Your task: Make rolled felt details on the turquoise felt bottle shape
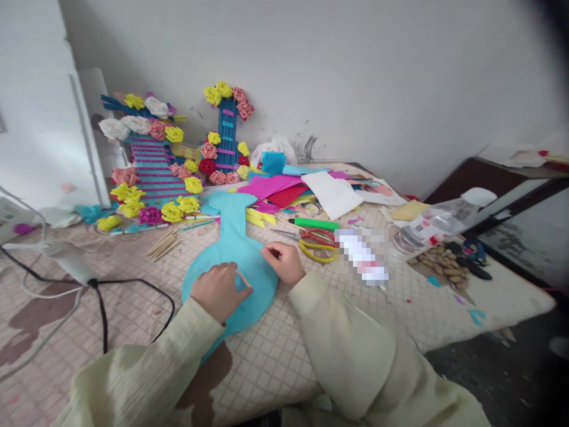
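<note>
A light blue vase-shaped paper cutout [231, 249] lies flat on the table in front of me. My left hand [219, 290] rests on its round lower part with fingers curled around a thin wooden stick [243, 277]. My right hand [284, 262] sits at the cutout's right edge, fingers pinched together on something too small to name. Both arms wear pale cream sleeves.
Paper-flower crafts [151, 172] stand at the back left. Coloured paper sheets [284, 190], a green marker [316, 223], scissors with yellow handles [316, 244], wooden sticks [163, 244], a plastic bottle [440, 220] and nuts [440, 265] lie around. Black and white cables [102, 296] cross the left side.
</note>
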A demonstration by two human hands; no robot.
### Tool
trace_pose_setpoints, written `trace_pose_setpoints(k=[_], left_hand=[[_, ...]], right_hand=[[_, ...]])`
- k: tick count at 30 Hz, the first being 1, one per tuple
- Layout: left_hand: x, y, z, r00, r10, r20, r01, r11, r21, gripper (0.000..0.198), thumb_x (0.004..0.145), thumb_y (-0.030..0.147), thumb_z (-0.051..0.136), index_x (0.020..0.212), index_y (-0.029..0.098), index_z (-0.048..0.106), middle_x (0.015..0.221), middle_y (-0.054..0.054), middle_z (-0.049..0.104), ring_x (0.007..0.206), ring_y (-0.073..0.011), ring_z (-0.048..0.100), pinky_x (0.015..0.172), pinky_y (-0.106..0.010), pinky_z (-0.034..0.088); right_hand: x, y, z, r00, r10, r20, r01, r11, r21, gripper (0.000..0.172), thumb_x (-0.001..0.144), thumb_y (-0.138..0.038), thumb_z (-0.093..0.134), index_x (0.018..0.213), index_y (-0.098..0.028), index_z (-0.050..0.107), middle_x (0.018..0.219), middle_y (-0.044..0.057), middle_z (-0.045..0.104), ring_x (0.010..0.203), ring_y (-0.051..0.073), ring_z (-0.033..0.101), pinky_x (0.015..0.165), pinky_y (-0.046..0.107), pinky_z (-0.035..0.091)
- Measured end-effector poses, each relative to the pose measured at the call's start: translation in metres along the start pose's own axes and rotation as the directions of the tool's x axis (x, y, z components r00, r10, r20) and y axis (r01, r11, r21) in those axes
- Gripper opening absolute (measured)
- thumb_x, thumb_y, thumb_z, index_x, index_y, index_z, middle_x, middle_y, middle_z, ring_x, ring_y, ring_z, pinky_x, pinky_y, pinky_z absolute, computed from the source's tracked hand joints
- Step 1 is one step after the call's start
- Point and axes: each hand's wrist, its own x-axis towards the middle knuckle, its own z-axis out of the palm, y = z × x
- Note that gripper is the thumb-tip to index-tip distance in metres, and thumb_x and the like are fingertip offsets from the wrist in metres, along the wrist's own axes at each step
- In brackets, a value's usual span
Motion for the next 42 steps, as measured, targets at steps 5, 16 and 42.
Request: trace_pose_setpoints(k=[5,16,42], left_hand=[[-0.002,0.003,0.000,1.000,-0.005,-0.005,0.005,1.000,0.020,0.042,0.069,0.043,0.052,0.099,0.013,0.056,0.096,-0.012,0.064,0.091,-0.0273,0.059,0.072,-0.035,0.043],[-0.002,0.009,-0.001,0.999,-0.026,-0.021,0.028,0.997,0.069,0.039,0.069,0.046,0.052,0.092,0.015,0.058,0.092,-0.010,0.065,0.086,-0.0284,0.060,0.065,-0.034,0.042],[0.005,0.007,0.007,1.000,-0.005,-0.024,0.007,0.993,0.117,0.040,0.069,0.049,0.053,0.088,0.014,0.058,0.088,-0.011,0.064,0.086,-0.0274,0.059,0.067,-0.034,0.042]], right_hand=[[-0.001,-0.001,-0.001,0.999,-0.030,0.012,0.030,1.000,-0.007,0.015,0.075,-0.021,0.053,0.066,-0.015,0.062,0.059,0.001,0.059,0.055,0.011,0.051,0.054,0.022,0.040],[-0.002,-0.003,0.000,0.998,-0.057,0.042,0.057,0.998,-0.015,0.015,0.076,-0.020,0.053,0.065,-0.014,0.062,0.058,0.001,0.058,0.054,0.011,0.050,0.053,0.021,0.039],[-0.003,-0.004,0.000,0.996,-0.066,0.065,0.069,0.997,-0.046,0.016,0.076,-0.020,0.052,0.064,-0.015,0.062,0.057,0.001,0.058,0.053,0.010,0.049,0.052,0.021,0.038]])
